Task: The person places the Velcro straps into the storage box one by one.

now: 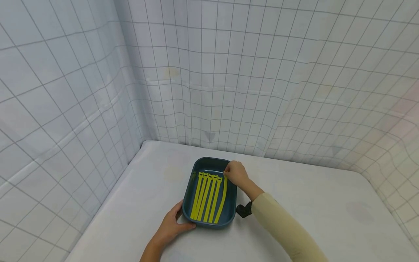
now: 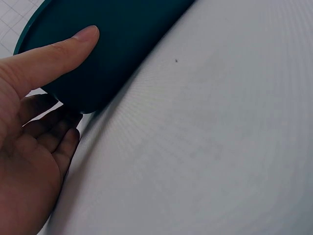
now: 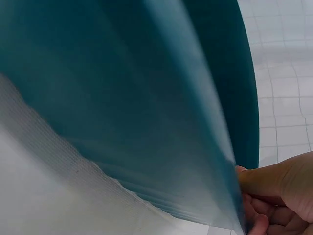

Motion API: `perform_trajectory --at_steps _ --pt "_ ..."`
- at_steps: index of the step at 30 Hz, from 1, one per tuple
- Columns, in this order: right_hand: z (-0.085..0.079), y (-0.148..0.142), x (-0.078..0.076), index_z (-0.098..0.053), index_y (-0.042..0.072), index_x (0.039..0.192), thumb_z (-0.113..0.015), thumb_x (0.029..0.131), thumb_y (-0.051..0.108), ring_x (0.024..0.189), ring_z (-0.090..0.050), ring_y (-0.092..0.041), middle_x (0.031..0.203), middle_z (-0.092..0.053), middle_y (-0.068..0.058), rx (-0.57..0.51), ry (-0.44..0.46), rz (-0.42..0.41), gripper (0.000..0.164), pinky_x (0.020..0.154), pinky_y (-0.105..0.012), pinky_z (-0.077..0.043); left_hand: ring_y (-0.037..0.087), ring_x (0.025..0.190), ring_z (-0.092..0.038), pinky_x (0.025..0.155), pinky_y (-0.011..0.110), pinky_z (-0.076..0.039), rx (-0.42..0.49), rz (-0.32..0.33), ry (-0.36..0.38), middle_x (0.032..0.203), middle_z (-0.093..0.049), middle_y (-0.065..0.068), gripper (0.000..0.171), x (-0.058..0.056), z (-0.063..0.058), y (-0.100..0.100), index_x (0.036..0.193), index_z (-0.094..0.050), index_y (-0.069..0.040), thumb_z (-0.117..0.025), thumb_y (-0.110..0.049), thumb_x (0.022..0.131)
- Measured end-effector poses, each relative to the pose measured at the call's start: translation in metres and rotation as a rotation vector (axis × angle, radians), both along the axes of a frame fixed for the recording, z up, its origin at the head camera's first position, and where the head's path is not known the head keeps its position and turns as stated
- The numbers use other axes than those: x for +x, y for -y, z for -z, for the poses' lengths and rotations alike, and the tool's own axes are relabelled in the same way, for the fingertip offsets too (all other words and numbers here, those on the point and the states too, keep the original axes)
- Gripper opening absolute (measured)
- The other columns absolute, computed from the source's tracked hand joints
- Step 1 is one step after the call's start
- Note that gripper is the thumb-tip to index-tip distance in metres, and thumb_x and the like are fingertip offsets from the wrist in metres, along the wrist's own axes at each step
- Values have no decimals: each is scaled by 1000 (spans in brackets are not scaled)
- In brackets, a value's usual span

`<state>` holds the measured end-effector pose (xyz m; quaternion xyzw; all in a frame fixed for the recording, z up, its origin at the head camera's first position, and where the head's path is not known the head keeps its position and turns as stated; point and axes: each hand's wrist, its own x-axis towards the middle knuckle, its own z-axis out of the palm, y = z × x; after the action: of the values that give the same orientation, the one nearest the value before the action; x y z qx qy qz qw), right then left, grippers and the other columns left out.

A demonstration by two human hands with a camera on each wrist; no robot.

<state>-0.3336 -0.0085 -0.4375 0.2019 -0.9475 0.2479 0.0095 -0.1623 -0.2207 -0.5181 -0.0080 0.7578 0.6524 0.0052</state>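
A dark teal tray (image 1: 209, 225) stands on the white-covered table. Inside it several yellow hook-and-loop cable ties (image 1: 204, 196) lie side by side, slotted heads toward the far end. My left hand (image 1: 171, 225) grips the tray's near left corner; in the left wrist view the thumb (image 2: 73, 49) lies along the outer wall, fingers curled at the corner. Over the far right rim, my right hand (image 1: 236, 173) pinches the upper end of the rightmost cable tie (image 1: 223, 198), which bends slightly and sits apart from the row. The tray wall (image 3: 122, 122) hides part of that hand in the right wrist view.
A small black object (image 1: 243, 210) shows on the table right of the tray, partly covered by the right sleeve (image 1: 284, 225). White grid-patterned curtains (image 1: 209, 72) hang behind and at both sides of the table (image 1: 327, 211).
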Motion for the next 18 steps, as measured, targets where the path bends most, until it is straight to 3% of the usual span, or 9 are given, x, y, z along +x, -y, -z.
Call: perform_trajectory --at_steps 7,18 --pt "2 5 -4 -72 2 79 -69 82 9 62 -58 -14 75 -66 -5 92 11 11 8 54 -25 -53 29 131 -30 108 36 -26 -11 0 5 142 -36 14 94 0 0 0 139 -36 -3 -86 -15 60" --pt "3 7 -4 -72 1 79 -69 82 7 62 -59 -15 77 -66 -6 125 2 19 7 55 -26 -53 29 131 -30 108 36 -26 -5 -7 -8 142 -38 13 93 -1 1 0 139 -37 -3 -86 -13 60"
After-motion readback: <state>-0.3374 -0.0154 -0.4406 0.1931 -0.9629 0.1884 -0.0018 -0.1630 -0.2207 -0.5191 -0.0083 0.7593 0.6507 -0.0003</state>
